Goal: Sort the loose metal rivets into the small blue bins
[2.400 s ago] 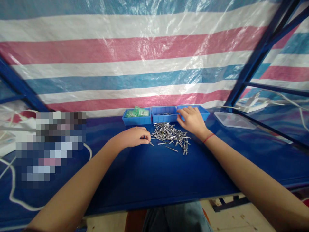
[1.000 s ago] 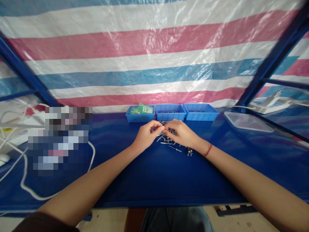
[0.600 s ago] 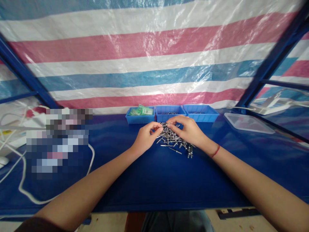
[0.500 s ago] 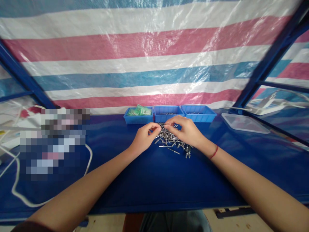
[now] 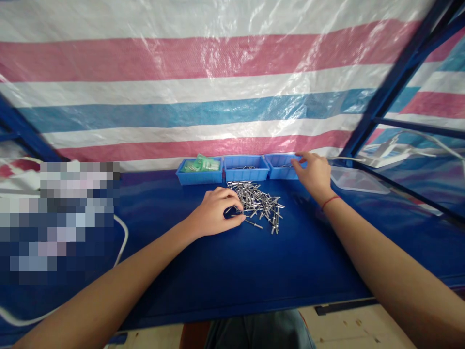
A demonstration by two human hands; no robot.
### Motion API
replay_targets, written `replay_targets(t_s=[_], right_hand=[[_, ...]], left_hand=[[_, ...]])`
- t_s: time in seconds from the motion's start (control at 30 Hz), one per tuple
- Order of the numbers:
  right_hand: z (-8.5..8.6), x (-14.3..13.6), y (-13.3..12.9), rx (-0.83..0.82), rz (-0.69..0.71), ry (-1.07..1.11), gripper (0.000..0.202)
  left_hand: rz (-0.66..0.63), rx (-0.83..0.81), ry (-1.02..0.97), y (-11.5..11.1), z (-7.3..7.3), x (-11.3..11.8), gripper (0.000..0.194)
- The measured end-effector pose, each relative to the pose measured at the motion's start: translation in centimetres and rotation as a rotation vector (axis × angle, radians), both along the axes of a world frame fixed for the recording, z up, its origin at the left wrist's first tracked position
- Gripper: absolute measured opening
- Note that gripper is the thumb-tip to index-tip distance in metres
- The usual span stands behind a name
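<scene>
A loose pile of silvery blind rivets (image 5: 259, 201) lies on the blue table, with some rivets apart along its front edge. At the pile's near left side, my left hand (image 5: 218, 212) has its fingers curled and its thumb and fingertips closed around one rivet, partly hidden. My right hand (image 5: 315, 175) is over the right end of the right blue bin (image 5: 281, 173). Its thumb and index finger are apart, and I see nothing between them. A few thin rivets show inside that bin.
The middle blue bin (image 5: 247, 174) contains rivets, and the left bin (image 5: 199, 179) holds green-and-clear packets (image 5: 203, 163). A clear plastic lid (image 5: 359, 181) lies at right. White cables (image 5: 122, 237) and a blurred-out area are at left. Blue frame posts (image 5: 385, 92) flank the table.
My right hand has left the pile and moved right to the right bin. My left hand has come down and nearer, onto a rivet at the pile's front edge. The view has shifted slightly.
</scene>
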State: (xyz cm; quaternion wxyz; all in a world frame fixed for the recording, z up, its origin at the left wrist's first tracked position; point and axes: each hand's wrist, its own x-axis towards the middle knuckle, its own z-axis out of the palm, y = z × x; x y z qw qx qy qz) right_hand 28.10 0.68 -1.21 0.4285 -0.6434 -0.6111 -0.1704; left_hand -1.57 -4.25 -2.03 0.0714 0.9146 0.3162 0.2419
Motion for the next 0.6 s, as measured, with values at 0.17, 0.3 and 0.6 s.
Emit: replay_targets(t_s=[0.17, 0.3, 0.6], right_hand=[[-0.5, -0.3, 0.2, 0.022, -0.048, -0.055, 0.031], [0.0, -2.1, -0.2, 0.01, 0.06, -0.034, 0.03], [1.1, -7.3, -2.7, -0.131, 0.489, -0.015, 0.015]], left_hand=[[-0.026, 0.056, 0.069, 0.2, -0.1, -0.2, 0.009], [-0.022, 0.077, 0.103, 0.4, -0.1, -0.3, 0.015], [0.066, 0.051, -0.014, 0.8, -0.4, 0.0, 0.019]])
